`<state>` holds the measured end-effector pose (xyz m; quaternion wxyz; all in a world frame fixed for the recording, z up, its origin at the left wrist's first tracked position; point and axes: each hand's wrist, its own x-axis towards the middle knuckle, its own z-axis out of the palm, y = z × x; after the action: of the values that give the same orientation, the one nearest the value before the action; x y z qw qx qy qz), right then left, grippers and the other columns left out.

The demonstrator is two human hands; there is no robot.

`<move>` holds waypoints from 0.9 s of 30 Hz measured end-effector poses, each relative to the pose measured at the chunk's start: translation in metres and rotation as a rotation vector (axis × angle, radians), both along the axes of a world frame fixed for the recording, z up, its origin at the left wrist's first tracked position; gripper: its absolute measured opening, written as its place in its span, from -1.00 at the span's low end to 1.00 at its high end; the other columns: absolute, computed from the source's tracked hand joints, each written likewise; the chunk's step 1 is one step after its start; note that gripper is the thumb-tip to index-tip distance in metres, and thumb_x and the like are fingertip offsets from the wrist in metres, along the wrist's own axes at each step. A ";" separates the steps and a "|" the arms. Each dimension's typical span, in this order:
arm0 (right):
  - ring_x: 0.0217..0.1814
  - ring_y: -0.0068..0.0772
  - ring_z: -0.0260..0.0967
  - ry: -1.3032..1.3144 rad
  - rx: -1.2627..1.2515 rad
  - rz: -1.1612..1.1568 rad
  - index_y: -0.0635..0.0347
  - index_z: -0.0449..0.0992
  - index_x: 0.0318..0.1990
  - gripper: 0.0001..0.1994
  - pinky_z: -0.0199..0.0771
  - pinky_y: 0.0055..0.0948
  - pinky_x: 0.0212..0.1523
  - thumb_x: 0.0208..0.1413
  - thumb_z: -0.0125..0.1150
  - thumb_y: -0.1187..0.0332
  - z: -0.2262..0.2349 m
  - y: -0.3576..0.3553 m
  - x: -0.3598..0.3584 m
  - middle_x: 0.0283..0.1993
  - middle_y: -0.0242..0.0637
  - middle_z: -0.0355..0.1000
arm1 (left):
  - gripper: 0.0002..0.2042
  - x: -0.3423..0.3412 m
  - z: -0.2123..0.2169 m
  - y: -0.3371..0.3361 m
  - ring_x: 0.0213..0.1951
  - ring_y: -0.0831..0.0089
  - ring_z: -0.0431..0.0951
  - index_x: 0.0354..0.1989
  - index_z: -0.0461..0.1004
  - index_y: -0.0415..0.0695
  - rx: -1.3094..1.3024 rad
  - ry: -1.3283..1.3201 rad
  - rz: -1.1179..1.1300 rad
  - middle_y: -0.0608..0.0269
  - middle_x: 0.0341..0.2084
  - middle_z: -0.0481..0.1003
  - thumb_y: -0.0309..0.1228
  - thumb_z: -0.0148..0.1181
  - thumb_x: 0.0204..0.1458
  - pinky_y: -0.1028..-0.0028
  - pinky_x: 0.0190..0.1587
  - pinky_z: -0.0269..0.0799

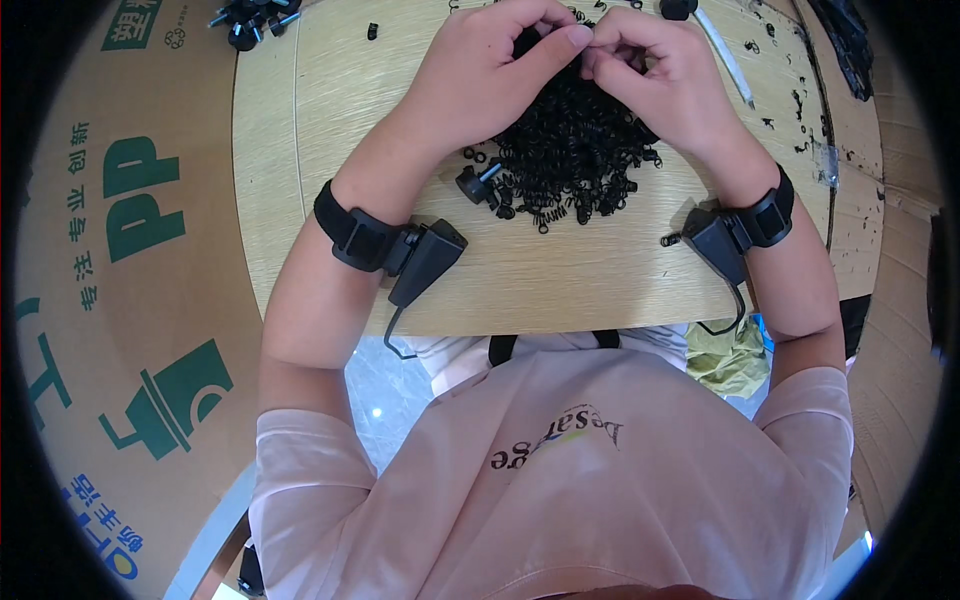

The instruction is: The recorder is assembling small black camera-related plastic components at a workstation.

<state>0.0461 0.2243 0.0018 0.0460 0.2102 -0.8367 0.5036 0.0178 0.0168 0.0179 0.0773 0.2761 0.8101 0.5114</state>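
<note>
Over the far part of the pile, my left hand (490, 75) and my right hand (680, 85) meet fingertip to fingertip. Both are closed in a pinch. Whatever sits between the fingers is too small and too covered to make out. Beneath and in front of them lies a heap of small black coil springs (575, 150). A black knob with a metal threaded stud (478, 185) rests at the heap's left edge. One loose spring (670, 240) lies apart, near the right wrist.
More black knobs with studs (255, 20) are clustered at the table's far left. A white pen-like tool (725, 55) lies beyond my right hand. Stray black bits dot the table's right side. A large printed cardboard box (150, 300) stands at the left.
</note>
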 end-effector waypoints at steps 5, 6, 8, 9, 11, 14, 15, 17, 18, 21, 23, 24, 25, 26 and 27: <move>-0.49 -0.77 0.28 -0.050 0.006 -0.024 0.27 0.57 -0.34 -0.98 0.29 -0.61 -0.49 0.11 0.30 0.54 0.011 -0.005 0.005 -0.53 -0.46 0.44 | -0.82 0.000 -0.001 0.000 -0.37 0.45 0.62 -0.17 0.56 -0.25 -0.014 0.000 0.007 0.12 -0.43 0.62 -0.37 0.17 0.29 0.46 -0.27 0.50; -0.49 -0.77 0.27 -0.065 -0.001 -0.028 0.27 0.56 -0.34 -0.97 0.28 -0.62 -0.49 0.12 0.29 0.54 0.010 -0.005 0.004 -0.53 -0.47 0.43 | -0.82 -0.001 -0.002 -0.001 -0.37 0.45 0.62 -0.17 0.56 -0.25 -0.014 -0.001 0.007 0.12 -0.43 0.62 -0.37 0.17 0.29 0.46 -0.27 0.50; -0.48 -0.78 0.27 -0.089 -0.013 -0.022 0.26 0.55 -0.34 -0.97 0.27 -0.63 -0.49 0.13 0.29 0.54 0.009 -0.005 0.004 -0.52 -0.49 0.42 | -0.81 -0.002 -0.005 -0.002 -0.37 0.45 0.61 -0.17 0.56 -0.25 -0.001 0.016 -0.009 0.11 -0.43 0.62 -0.36 0.18 0.28 0.46 -0.28 0.50; -0.48 -0.79 0.26 -0.112 -0.026 -0.016 0.26 0.54 -0.33 -0.97 0.27 -0.63 -0.48 0.13 0.28 0.54 0.009 -0.005 0.004 -0.52 -0.51 0.41 | -0.81 -0.002 -0.005 -0.002 -0.37 0.45 0.61 -0.17 0.56 -0.25 -0.001 0.015 -0.009 0.11 -0.43 0.62 -0.36 0.18 0.28 0.46 -0.28 0.50; -0.48 -0.79 0.26 -0.106 -0.036 0.001 0.25 0.54 -0.32 -0.97 0.27 -0.63 -0.48 0.14 0.28 0.54 0.000 -0.001 0.001 -0.51 -0.52 0.41 | -0.81 0.000 0.000 -0.001 -0.38 0.45 0.61 -0.17 0.57 -0.25 -0.026 0.011 0.000 0.11 -0.43 0.61 -0.34 0.19 0.28 0.45 -0.28 0.50; -0.47 -0.79 0.26 -0.126 -0.025 0.013 0.24 0.53 -0.31 -0.97 0.27 -0.64 -0.47 0.14 0.27 0.54 0.006 -0.003 0.001 -0.50 -0.52 0.42 | -0.80 -0.002 -0.003 -0.002 -0.38 0.45 0.61 -0.16 0.57 -0.24 -0.022 0.012 -0.014 0.10 -0.43 0.61 -0.34 0.20 0.27 0.45 -0.28 0.50; -0.47 -0.79 0.26 -0.151 -0.003 0.005 0.24 0.53 -0.30 -0.98 0.27 -0.64 -0.47 0.14 0.26 0.54 0.009 -0.004 0.002 -0.49 -0.53 0.42 | -0.80 -0.001 -0.003 -0.002 -0.38 0.45 0.61 -0.16 0.57 -0.24 -0.023 0.010 -0.013 0.10 -0.43 0.61 -0.34 0.20 0.27 0.45 -0.28 0.50; -0.47 -0.79 0.26 -0.158 -0.017 0.007 0.24 0.53 -0.30 -0.98 0.27 -0.64 -0.47 0.14 0.26 0.55 0.008 -0.003 0.002 -0.49 -0.52 0.43 | -0.81 0.000 0.000 0.000 -0.38 0.45 0.61 -0.15 0.57 -0.24 -0.034 0.008 0.002 0.11 -0.43 0.62 -0.35 0.20 0.27 0.46 -0.29 0.50; -0.47 -0.78 0.26 -0.163 -0.030 0.010 0.24 0.54 -0.30 -0.97 0.27 -0.64 -0.47 0.14 0.26 0.55 0.007 -0.003 0.003 -0.49 -0.51 0.43 | -0.81 0.000 -0.001 0.000 -0.38 0.45 0.61 -0.15 0.57 -0.24 -0.034 0.007 0.000 0.11 -0.43 0.62 -0.35 0.20 0.27 0.46 -0.29 0.50; -0.48 -0.78 0.26 -0.123 -0.036 0.027 0.24 0.54 -0.29 -0.97 0.26 -0.64 -0.48 0.14 0.25 0.55 0.009 -0.004 0.003 -0.50 -0.50 0.42 | -0.81 -0.001 -0.006 -0.002 -0.37 0.46 0.61 -0.15 0.58 -0.24 -0.009 0.005 -0.003 0.12 -0.42 0.62 -0.35 0.20 0.27 0.46 -0.28 0.50; -0.48 -0.79 0.26 -0.127 -0.024 0.022 0.25 0.54 -0.29 -0.97 0.25 -0.64 -0.48 0.14 0.25 0.55 0.009 -0.004 0.003 -0.50 -0.50 0.42 | -0.82 -0.002 -0.008 -0.001 -0.36 0.46 0.61 -0.14 0.58 -0.24 0.029 0.022 -0.014 0.13 -0.41 0.63 -0.36 0.20 0.27 0.47 -0.27 0.50; -0.48 -0.79 0.25 -0.130 -0.011 0.017 0.25 0.54 -0.30 -0.98 0.25 -0.64 -0.49 0.14 0.25 0.55 0.008 -0.004 0.002 -0.50 -0.50 0.41 | -0.82 -0.002 -0.007 -0.001 -0.36 0.46 0.61 -0.14 0.58 -0.24 0.029 0.022 -0.015 0.13 -0.41 0.63 -0.36 0.20 0.27 0.47 -0.27 0.50; -0.48 -0.79 0.25 -0.130 -0.011 0.015 0.25 0.54 -0.30 -0.98 0.25 -0.64 -0.49 0.14 0.25 0.55 0.005 -0.002 0.001 -0.50 -0.50 0.41 | -0.82 0.001 -0.003 0.000 -0.36 0.46 0.62 -0.14 0.58 -0.24 0.005 0.007 -0.001 0.12 -0.41 0.63 -0.37 0.19 0.27 0.47 -0.27 0.50; -0.49 -0.79 0.24 -0.099 -0.017 0.030 0.25 0.53 -0.31 -0.98 0.24 -0.64 -0.50 0.14 0.26 0.55 0.000 0.000 -0.001 -0.51 -0.50 0.41 | -0.82 0.002 0.000 0.000 -0.35 0.46 0.62 -0.14 0.58 -0.24 -0.020 -0.008 0.012 0.12 -0.41 0.63 -0.37 0.19 0.27 0.47 -0.26 0.50; -0.50 -0.80 0.23 -0.067 -0.023 0.044 0.26 0.53 -0.31 -0.98 0.23 -0.63 -0.51 0.15 0.26 0.55 -0.003 0.002 -0.001 -0.52 -0.51 0.40 | -0.82 0.002 0.001 0.001 -0.35 0.46 0.62 -0.14 0.58 -0.24 -0.019 -0.008 0.010 0.12 -0.41 0.63 -0.37 0.19 0.27 0.47 -0.26 0.50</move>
<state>0.0448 0.2260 -0.0011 0.0091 0.2111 -0.8271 0.5208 0.0193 0.0180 0.0191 0.0806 0.2692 0.8161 0.5050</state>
